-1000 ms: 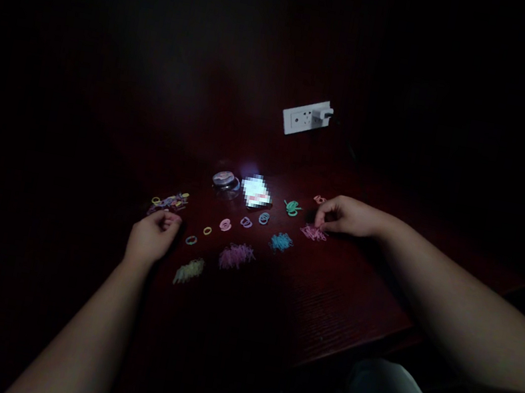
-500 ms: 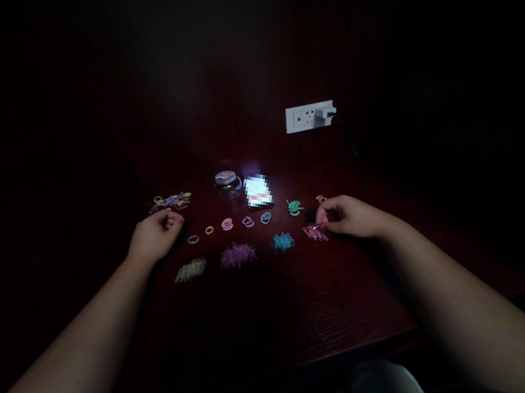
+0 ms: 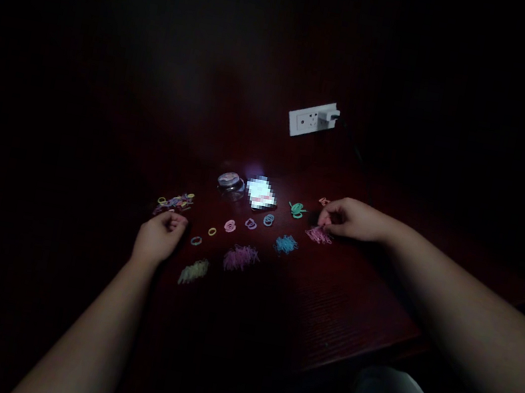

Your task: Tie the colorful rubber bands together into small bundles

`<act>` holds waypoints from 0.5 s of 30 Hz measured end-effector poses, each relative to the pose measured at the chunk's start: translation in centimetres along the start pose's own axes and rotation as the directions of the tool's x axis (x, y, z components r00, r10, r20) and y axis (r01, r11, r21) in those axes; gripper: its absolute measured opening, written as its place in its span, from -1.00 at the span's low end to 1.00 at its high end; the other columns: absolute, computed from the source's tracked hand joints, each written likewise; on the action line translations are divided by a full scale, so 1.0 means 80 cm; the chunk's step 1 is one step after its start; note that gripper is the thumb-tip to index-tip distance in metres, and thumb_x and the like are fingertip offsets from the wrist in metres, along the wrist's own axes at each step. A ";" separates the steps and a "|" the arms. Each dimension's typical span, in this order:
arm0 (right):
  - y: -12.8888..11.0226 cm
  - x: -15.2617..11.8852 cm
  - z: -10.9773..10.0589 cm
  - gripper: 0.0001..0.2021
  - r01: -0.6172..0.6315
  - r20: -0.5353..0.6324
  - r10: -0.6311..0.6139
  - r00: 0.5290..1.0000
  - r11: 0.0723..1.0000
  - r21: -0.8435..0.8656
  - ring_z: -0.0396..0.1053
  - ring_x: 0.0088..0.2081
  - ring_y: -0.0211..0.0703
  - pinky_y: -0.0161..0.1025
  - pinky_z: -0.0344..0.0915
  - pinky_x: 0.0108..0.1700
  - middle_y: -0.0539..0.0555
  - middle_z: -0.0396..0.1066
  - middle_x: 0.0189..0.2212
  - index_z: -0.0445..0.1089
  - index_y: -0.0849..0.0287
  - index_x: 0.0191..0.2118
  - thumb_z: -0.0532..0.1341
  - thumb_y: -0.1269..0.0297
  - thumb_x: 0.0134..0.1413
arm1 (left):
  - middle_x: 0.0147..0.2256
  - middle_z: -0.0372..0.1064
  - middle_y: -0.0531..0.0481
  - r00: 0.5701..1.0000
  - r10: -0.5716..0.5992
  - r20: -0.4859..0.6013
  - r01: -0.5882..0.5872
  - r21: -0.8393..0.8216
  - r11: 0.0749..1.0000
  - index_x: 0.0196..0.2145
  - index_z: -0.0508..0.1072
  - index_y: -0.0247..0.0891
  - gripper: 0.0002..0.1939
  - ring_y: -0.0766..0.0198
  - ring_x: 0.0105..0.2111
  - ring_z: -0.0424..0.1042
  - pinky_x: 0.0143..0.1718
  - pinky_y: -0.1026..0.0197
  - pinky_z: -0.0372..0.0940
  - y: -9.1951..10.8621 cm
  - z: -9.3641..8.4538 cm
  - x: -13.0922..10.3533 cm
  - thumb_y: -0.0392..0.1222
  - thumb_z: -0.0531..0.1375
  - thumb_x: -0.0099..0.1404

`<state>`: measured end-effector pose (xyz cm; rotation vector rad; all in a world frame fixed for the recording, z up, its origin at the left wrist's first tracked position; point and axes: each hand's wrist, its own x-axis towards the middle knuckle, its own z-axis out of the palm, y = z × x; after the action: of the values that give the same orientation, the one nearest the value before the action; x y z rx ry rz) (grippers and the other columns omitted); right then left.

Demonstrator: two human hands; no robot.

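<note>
My right hand is closed in a pinch at the back edge of a pile of small pink elastic bands. Whatever lies between its fingertips is too small to make out. On the left, my left hand rests on the table with fingers curled in, and nothing shows in them. Just behind it lies a mixed heap of coloured hair ties. Between the hands are piles of yellow bands, purple bands and blue bands. A few orange ties lie behind my right hand.
Small hair ties form a row, among them pink ties, blue ties and green ties. A lidded clear jar stands by a lit phone-like screen. A wall socket holds a plug. The dark table's front edge runs above my knee.
The whole view has shifted slightly, so everything sits a little further right and lower. My right hand remains pinched at the pink pile; my left hand stays curled in place.
</note>
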<state>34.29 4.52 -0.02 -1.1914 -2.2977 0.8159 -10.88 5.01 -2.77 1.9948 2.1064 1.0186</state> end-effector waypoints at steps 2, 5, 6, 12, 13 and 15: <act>0.000 -0.001 -0.001 -0.78 -0.012 0.013 0.013 1.000 1.000 -0.029 0.32 -0.43 -0.24 -0.28 0.21 -0.33 0.00 0.39 -0.48 0.48 0.22 -0.31 0.25 0.18 -0.05 | -0.36 0.54 -0.03 1.000 0.002 0.001 -0.002 0.009 1.000 -0.32 0.52 -0.25 -0.70 0.22 -0.41 0.48 -0.29 0.29 0.34 0.001 0.000 0.000 0.04 0.17 0.15; -0.001 -0.001 -0.001 -0.76 -0.015 0.003 0.016 1.000 0.999 -0.036 0.32 -0.44 -0.23 -0.28 0.22 -0.33 0.00 0.39 -0.50 0.49 0.22 -0.32 0.25 0.16 -0.06 | -0.35 0.55 -0.04 1.000 0.006 -0.003 -0.006 0.027 1.000 -0.33 0.52 -0.25 -0.68 0.20 -0.39 0.49 -0.26 0.28 0.34 0.001 0.000 0.000 0.05 0.16 0.17; -0.001 -0.001 -0.001 -0.75 -0.015 -0.011 0.015 1.000 0.999 -0.036 0.32 -0.44 -0.23 -0.27 0.22 -0.34 0.00 0.39 -0.50 0.49 0.22 -0.31 0.25 0.15 -0.06 | -0.35 0.55 -0.03 1.000 0.007 -0.002 -0.007 0.030 1.000 -0.33 0.53 -0.25 -0.68 0.20 -0.39 0.49 -0.24 0.28 0.34 0.001 0.000 0.000 0.05 0.15 0.17; 0.003 0.002 0.002 -0.80 -0.020 -0.070 0.014 0.997 0.997 -0.081 0.33 -0.45 -0.23 -0.29 0.22 -0.36 -0.01 0.40 -0.49 0.49 0.18 -0.32 0.23 0.20 -0.06 | -0.31 0.55 -0.02 0.999 -0.031 0.012 0.030 0.059 0.998 -0.30 0.51 -0.22 -0.72 0.18 -0.32 0.51 -0.20 0.26 0.35 -0.001 -0.001 0.003 0.02 0.17 0.17; 0.003 0.003 0.003 -0.81 -0.017 -0.056 0.012 0.998 0.995 -0.093 0.33 -0.44 -0.23 -0.29 0.23 -0.36 0.00 0.41 -0.49 0.49 0.18 -0.33 0.23 0.22 -0.06 | -0.27 0.55 -0.03 0.999 -0.046 0.008 0.045 0.086 0.995 -0.28 0.51 -0.22 -0.72 0.16 -0.29 0.52 -0.18 0.23 0.36 -0.002 -0.001 0.004 0.02 0.17 0.18; 0.001 0.002 0.003 -0.83 -0.011 -0.020 0.009 1.000 0.994 -0.113 0.34 -0.44 -0.23 -0.28 0.23 -0.36 0.00 0.42 -0.49 0.50 0.18 -0.33 0.24 0.24 -0.06 | -0.15 0.53 -0.10 0.996 -0.089 -0.002 0.088 0.174 0.981 -0.20 0.50 -0.21 -0.68 0.08 -0.18 0.51 -0.07 0.15 0.35 -0.006 -0.001 0.006 0.01 0.18 0.18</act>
<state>34.11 4.65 -0.27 -1.2540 -2.3511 0.6829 -11.38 5.44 -2.78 1.9527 2.3311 0.8399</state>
